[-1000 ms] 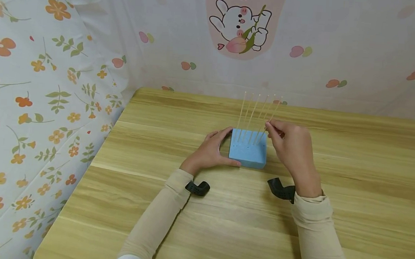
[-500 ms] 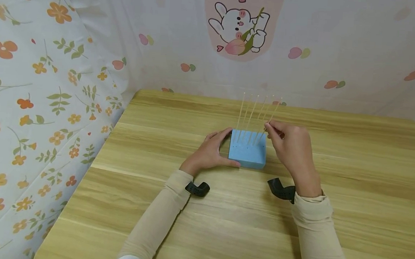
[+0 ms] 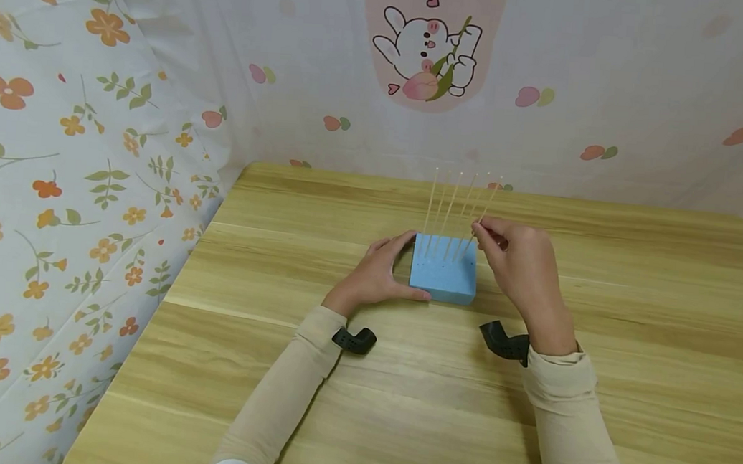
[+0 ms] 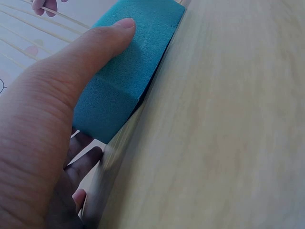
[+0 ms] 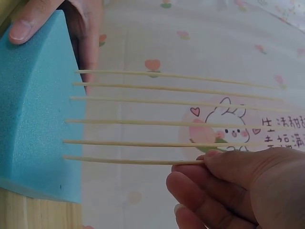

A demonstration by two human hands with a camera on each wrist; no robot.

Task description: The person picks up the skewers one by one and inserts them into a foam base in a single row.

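Observation:
A light blue foam block (image 3: 442, 279) lies on the wooden table, with several thin wooden skewers standing in a row along its far part. My left hand (image 3: 375, 274) grips the block from the left, its thumb (image 4: 107, 40) on the near side and the fingers round the far side. Between thumb and fingers, my right hand (image 3: 524, 264) pinches the rightmost skewer (image 5: 128, 161) partway up. That skewer's lower end is in the block, and it bows slightly in the right wrist view. The other skewers (image 5: 143, 122) stand roughly parallel, apart from my fingers.
Small holes dot the block's top in front of the row. The wooden table (image 3: 398, 406) reaches back to a white printed cloth (image 3: 282, 32) and borders a floral cloth (image 3: 54, 238) on the left. A black curved mount (image 3: 505, 340) sits at each wrist.

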